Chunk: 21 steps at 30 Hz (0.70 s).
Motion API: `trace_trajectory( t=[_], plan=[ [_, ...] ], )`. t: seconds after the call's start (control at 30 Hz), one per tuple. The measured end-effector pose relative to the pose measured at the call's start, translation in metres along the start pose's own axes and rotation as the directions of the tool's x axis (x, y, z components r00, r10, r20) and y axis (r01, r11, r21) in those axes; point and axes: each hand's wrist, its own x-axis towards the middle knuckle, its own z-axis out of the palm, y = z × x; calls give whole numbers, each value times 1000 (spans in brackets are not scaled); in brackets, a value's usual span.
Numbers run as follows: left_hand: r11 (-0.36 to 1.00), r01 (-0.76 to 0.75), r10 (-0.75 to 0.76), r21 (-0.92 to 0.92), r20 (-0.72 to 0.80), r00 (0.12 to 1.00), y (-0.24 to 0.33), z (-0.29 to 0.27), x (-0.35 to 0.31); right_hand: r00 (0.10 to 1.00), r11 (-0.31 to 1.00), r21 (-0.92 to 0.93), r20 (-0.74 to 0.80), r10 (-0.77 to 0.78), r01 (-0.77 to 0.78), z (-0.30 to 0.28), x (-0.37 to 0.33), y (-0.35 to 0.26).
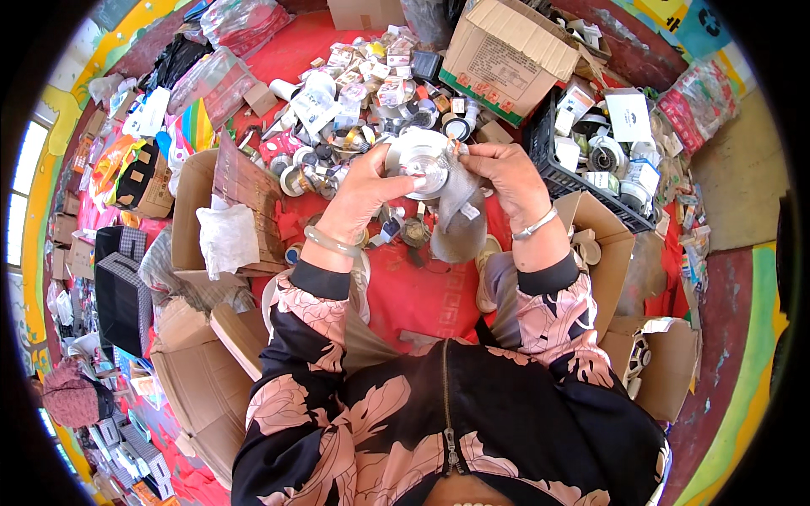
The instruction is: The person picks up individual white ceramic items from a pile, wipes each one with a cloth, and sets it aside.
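Between my hands is a white round lamp fitting (413, 152) with a clear, ringed front. My left hand (361, 192) grips its left side, the thumb lying across the front. At the fitting's right edge, my right hand (510, 175) pinches a greyish, see-through plastic wrapper (460, 198), which hangs down below the fitting. A small orange spot shows by the right fingertips; what it is cannot be made out. Beyond the hands, a heap of small boxes and lamp parts (371, 84) covers the red floor cloth (413, 295).
At the right stands a black plastic crate (544, 152) of lamps and boxes. A large cardboard box (506, 59) sits behind the heap. Open cartons flank my legs, one on the left (194, 202) and one on the right (620, 261). Another person (80, 395) is at the far left.
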Motion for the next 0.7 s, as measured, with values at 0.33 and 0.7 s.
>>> trace_trajectory(
  t=[0.33,0.7],
  plan=[
    [991,8,-20,136,92,996,0,-9,-1,950,950,73,-108,-294,302,-45,0,-30],
    [812,-87,-78,578,256,964,-5,9,-4,891,741,-546,425,-159,392,15,-3,-4]
  ],
)
